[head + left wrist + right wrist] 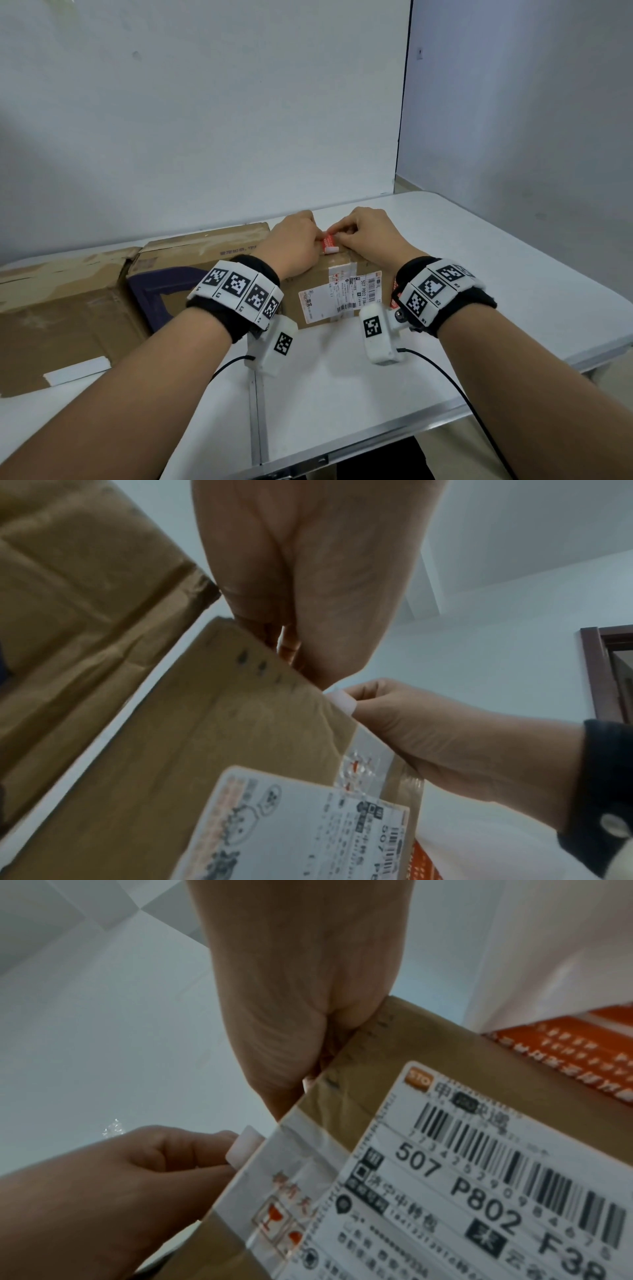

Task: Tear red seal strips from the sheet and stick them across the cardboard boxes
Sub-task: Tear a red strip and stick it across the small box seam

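A small cardboard box [308, 301] with a white shipping label [346, 294] stands mid-table. On its top far edge lies a red seal strip [329, 240] with a white end [331, 250]. My left hand [317, 240] and right hand [346, 234] meet over it, fingers curled, each pinching the strip from its own side. The left wrist view shows the right hand [428, 723] at the strip's white end [342, 704]. In the right wrist view the left hand [120, 1177] holds that white end [245, 1146]. The red sheet [565, 1053] lies just right of the box.
A second box [191, 260] with dark blue print stands left of the small one. A larger worn box [58, 308] at far left carries a white paper piece [77, 371]. The white table [342, 394] reaches the wall behind; its edge runs at right and front.
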A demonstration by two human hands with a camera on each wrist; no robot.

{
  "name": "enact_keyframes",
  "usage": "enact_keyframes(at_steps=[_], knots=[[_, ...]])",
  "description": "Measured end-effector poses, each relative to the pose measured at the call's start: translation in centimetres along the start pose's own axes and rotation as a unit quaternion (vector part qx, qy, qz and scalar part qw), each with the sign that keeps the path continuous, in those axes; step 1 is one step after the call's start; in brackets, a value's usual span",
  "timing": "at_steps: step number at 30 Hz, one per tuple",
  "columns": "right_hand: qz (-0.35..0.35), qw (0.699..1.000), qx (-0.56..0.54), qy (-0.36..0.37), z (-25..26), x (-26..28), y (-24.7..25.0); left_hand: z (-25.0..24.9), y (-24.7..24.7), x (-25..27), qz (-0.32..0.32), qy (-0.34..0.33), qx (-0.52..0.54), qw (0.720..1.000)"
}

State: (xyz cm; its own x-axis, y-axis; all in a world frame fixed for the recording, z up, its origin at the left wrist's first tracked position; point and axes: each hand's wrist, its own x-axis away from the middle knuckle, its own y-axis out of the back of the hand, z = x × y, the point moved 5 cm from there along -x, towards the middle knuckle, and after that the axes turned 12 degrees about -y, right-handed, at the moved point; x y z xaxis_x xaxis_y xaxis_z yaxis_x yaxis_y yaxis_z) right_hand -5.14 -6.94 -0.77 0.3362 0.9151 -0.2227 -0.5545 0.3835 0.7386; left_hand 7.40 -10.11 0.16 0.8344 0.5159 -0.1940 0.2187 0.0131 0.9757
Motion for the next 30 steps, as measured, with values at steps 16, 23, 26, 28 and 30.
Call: enact_keyframes(at_steps=[16, 23, 26, 28, 30], knots=[[0.037, 0.994, 0.087, 0.054, 0.6, 0.3, -0.1, 0.4, -0.4, 3.1, 0.061, -0.063, -0.06, 0.994], [0.009, 0.992, 0.116, 0.058, 0.0, 1.9, -0.5, 0.2, -0.8, 3.3, 0.043, -0.071, -0.094, 0.992], [0.006, 0.992, 0.115, 0.049, 0.0, 2.3, -0.7, 0.4, -1.0, 3.4, 0.045, -0.072, -0.098, 0.992], [0.008, 0.989, 0.135, 0.059, 0.1, 2.7, -0.8, 0.5, -1.1, 3.4, 0.046, -0.069, -0.103, 0.991], [0.012, 0.991, 0.121, 0.052, 0.1, 3.1, -0.7, 0.6, -1.1, 3.4, 0.046, -0.061, -0.098, 0.992]])
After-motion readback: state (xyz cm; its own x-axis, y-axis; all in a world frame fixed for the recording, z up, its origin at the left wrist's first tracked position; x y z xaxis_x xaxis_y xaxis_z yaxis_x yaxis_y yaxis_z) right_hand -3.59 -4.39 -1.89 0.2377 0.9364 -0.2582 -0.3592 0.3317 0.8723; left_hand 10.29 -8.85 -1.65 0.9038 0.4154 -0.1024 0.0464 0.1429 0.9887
